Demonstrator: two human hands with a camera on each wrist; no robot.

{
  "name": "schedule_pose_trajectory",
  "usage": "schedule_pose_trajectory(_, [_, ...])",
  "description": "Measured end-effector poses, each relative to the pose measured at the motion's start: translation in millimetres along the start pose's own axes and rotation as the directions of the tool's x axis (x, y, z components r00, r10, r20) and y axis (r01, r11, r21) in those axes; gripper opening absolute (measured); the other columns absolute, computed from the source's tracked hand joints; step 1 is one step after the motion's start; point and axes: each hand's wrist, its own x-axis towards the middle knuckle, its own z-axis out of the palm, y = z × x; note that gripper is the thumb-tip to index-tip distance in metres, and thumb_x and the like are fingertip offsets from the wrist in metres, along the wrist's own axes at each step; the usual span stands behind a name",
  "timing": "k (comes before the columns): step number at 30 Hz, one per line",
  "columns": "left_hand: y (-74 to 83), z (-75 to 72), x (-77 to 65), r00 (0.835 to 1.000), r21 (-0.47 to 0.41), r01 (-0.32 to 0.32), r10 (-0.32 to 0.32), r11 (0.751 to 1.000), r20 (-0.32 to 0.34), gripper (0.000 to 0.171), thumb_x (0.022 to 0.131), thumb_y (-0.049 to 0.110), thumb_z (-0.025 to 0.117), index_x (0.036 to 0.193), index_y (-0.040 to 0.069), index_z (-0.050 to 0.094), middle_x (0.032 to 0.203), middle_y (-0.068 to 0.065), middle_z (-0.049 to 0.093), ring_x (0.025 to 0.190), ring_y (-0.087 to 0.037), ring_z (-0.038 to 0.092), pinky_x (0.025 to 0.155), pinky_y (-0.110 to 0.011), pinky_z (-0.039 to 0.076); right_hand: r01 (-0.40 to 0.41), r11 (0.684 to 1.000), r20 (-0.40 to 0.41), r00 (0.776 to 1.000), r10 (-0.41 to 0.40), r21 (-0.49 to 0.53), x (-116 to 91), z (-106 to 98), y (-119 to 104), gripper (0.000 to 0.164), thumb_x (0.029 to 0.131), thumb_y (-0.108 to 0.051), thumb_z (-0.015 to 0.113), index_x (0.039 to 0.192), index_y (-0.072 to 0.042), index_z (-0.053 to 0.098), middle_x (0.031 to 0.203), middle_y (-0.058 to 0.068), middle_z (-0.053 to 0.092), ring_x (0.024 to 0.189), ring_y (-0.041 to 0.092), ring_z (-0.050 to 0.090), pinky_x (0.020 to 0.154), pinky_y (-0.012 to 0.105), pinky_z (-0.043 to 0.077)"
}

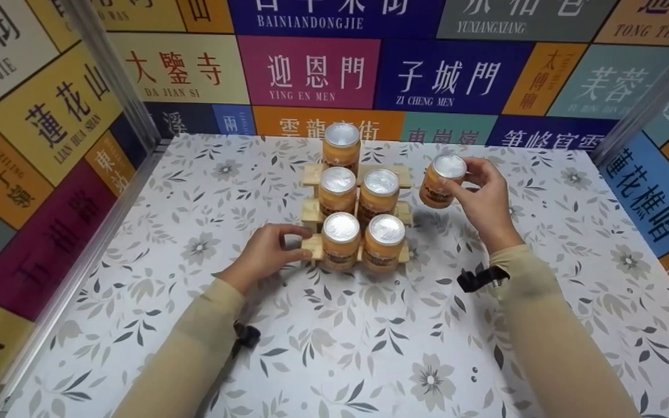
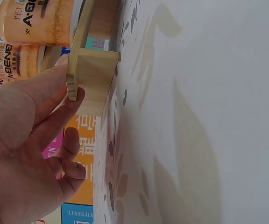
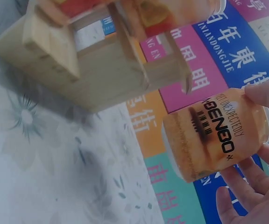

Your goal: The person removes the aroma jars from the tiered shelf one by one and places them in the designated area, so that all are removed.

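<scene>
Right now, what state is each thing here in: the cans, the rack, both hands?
Wooden rack: standing on the patterned table
Back can: upright, closed
Middle-left can: upright, closed
Middle-right can: upright, closed
Front-left can: upright, closed
Front-right can: upright, closed
Held can: off the table, closed
Left hand: pinching the rack's front step
Right hand: gripping the held can

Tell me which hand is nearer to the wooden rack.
Left. The left hand pinches the left end of the lowest step of the wooden rack; the right hand is apart from it, off to its right, holding a can.
</scene>
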Motion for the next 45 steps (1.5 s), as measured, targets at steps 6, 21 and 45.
schedule_pose_trajectory(6, [-3.0, 2.0, -2.6, 1.000, 0.004, -0.008, 0.008, 1.000, -0.010, 0.039, 0.084, 0.028, 0.087, 0.121, 0.024, 0.076, 0.123, 0.005, 0.074, 0.086, -0.019, 0.059, 0.079, -0.033, 0.045, -0.022, 0.997, 0.034, 0.999, 0.024, -0.075, -1.7, -1.2, 16.3, 0.057, 0.091, -0.031, 0.081, 0.138, -0.012, 0.057, 0.137, 0.006, 0.060, 0.121, 0.018, 0.059, 0.096, 0.030, 0.046])
schedule_pose_trajectory(21, [1.1, 0.3, -0.6, 1.000, 0.009, 0.011, -0.011, 1.000, -0.013, 0.040, 0.083, 0.027, 0.088, 0.121, 0.024, 0.077, 0.119, 0.002, 0.071, 0.098, -0.026, 0.058, 0.084, -0.035, 0.044, -0.132, 0.980, 0.133, 0.979, 0.153, -0.152, 1.6, -4.9, 33.9, 0.061, 0.088, -0.026, 0.083, 0.140, -0.009, 0.055, 0.144, 0.013, 0.057, 0.129, 0.027, 0.059, 0.100, 0.028, 0.051])
schedule_pose_trajectory(45, [0.1, -0.6, -1.2, 0.998, 0.088, -0.050, 0.052, 0.995, -0.020, 0.039, 0.085, 0.030, 0.087, 0.121, 0.022, 0.077, 0.112, -0.003, 0.072, 0.095, -0.027, 0.055, 0.079, -0.035, 0.040, -0.042, 0.985, 0.153, 0.986, 0.068, -0.165, -1.4, -4.5, 33.0, 0.079, 0.090, -0.032, 0.082, 0.154, -0.011, 0.040, 0.154, 0.015, 0.050, 0.143, 0.031, 0.045, 0.118, 0.053, 0.033])
